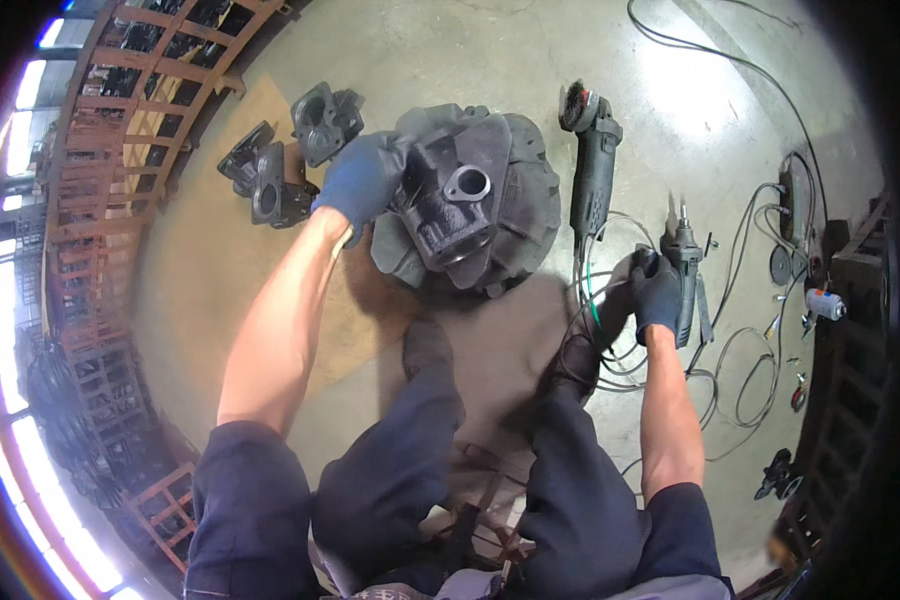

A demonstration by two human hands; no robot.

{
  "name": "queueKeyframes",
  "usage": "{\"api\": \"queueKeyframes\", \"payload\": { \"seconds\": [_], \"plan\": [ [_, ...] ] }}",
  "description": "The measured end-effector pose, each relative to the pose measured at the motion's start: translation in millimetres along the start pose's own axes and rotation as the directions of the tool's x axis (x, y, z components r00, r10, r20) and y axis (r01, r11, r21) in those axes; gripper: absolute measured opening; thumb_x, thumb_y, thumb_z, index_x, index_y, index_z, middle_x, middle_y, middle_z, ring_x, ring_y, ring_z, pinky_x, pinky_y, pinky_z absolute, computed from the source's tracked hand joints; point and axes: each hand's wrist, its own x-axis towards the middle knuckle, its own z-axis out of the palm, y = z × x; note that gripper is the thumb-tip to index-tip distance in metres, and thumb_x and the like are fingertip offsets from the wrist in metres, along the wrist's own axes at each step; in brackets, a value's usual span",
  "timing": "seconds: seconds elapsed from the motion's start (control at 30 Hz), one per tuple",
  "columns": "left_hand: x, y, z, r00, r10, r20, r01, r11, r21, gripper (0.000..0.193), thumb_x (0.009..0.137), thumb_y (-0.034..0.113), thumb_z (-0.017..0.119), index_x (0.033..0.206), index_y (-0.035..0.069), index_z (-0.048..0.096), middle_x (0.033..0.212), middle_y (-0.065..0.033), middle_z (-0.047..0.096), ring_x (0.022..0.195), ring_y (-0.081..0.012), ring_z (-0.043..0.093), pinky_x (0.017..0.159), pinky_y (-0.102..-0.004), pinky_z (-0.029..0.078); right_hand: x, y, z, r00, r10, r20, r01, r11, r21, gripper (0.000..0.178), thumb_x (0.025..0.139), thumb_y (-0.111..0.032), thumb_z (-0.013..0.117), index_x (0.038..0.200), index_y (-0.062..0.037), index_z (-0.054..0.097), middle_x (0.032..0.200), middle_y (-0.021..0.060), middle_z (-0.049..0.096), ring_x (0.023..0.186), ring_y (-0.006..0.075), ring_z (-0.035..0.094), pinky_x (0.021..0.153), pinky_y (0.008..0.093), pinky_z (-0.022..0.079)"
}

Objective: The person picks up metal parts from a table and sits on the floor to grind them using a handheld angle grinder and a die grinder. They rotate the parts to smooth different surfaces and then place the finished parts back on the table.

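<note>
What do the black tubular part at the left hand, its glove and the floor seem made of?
Tubular part: probably cast metal, glossy black; its port rim shows bright. Glove: likely fabric, matte blue, closely fitted; weave unclear. Floor: apparently smooth concrete, grey with sheen.

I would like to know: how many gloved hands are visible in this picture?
2. The left hand is at the left side of the black metal casting; the right hand is beside the straight power tool. No other gloved hand shows.
</note>
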Motion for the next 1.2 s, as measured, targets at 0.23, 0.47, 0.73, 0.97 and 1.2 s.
{"api": "queueKeyframes", "payload": {
  "seconds": [0.23, 0.47, 0.73, 0.97, 1.2],
  "plan": [
    [-9.8, -33.4, 14.7, 0.994, 0.070, -0.083, -0.075, 0.995, -0.060, 0.039, 0.101, 0.035, 0.053, 0.104, 0.000, 0.070, 0.090, -0.0249, 0.068, 0.089, -0.0414, 0.066, 0.077, -0.0428, 0.050, 15.9, -2.3, -4.6, 0.984, 0.029, 0.175, -0.033, 0.999, 0.017, 0.037, 0.086, -0.030, 0.071, 0.111, -0.0035, 0.062, 0.106, 0.0253, 0.068, 0.100, 0.0431, 0.066, 0.085, 0.0481, 0.053],
    [-18.6, -45.8, 8.4, 0.986, 0.159, -0.048, -0.162, 0.985, -0.062, 0.035, 0.102, 0.032, 0.054, 0.111, 0.001, 0.069, 0.097, -0.0211, 0.071, 0.092, -0.0325, 0.068, 0.081, -0.0389, 0.050, 21.7, -7.5, 5.0, 0.968, 0.074, 0.240, -0.083, 0.996, 0.025, 0.042, 0.085, -0.030, 0.073, 0.117, -0.0055, 0.062, 0.107, 0.0235, 0.069, 0.101, 0.0420, 0.067, 0.087, 0.0468, 0.053],
    [-21.4, -10.3, 7.3, 0.982, 0.190, 0.003, -0.178, 0.924, -0.338, 0.032, 0.104, 0.023, 0.051, 0.116, -0.001, 0.068, 0.101, -0.0109, 0.073, 0.091, -0.0165, 0.062, 0.085, -0.0333, 0.051, 15.6, 14.2, -2.8, 0.988, 0.131, 0.078, -0.137, 0.987, 0.086, 0.043, 0.093, -0.041, 0.061, 0.119, -0.0065, 0.065, 0.103, 0.0231, 0.071, 0.099, 0.0393, 0.069, 0.087, 0.0466, 0.054],
    [-37.6, -1.8, -1.0, 0.892, 0.441, -0.102, -0.423, 0.892, 0.161, 0.052, 0.077, 0.005, 0.070, 0.129, 0.006, 0.062, 0.118, -0.0152, 0.069, 0.110, -0.0311, 0.066, 0.097, -0.0364, 0.051, 27.1, 29.7, -66.6, 0.940, 0.039, -0.340, -0.049, 0.999, -0.023, 0.053, 0.083, -0.036, 0.070, 0.119, 0.0026, 0.064, 0.110, 0.0244, 0.069, 0.103, 0.0397, 0.066, 0.090, 0.0442, 0.052],
    [-25.5, -26.9, 13.3, 0.907, 0.403, -0.118, -0.393, 0.914, 0.103, 0.039, 0.087, 0.012, 0.065, 0.125, 0.003, 0.061, 0.113, -0.0164, 0.068, 0.106, -0.0315, 0.066, 0.095, -0.0357, 0.051, 36.9, 75.9, -30.9, 0.912, 0.186, 0.365, -0.279, 0.935, 0.220, 0.043, 0.074, -0.029, 0.072, 0.109, -0.0038, 0.068, 0.092, 0.0132, 0.071, 0.076, 0.0220, 0.065, 0.071, 0.0408, 0.054]
  ]
}}
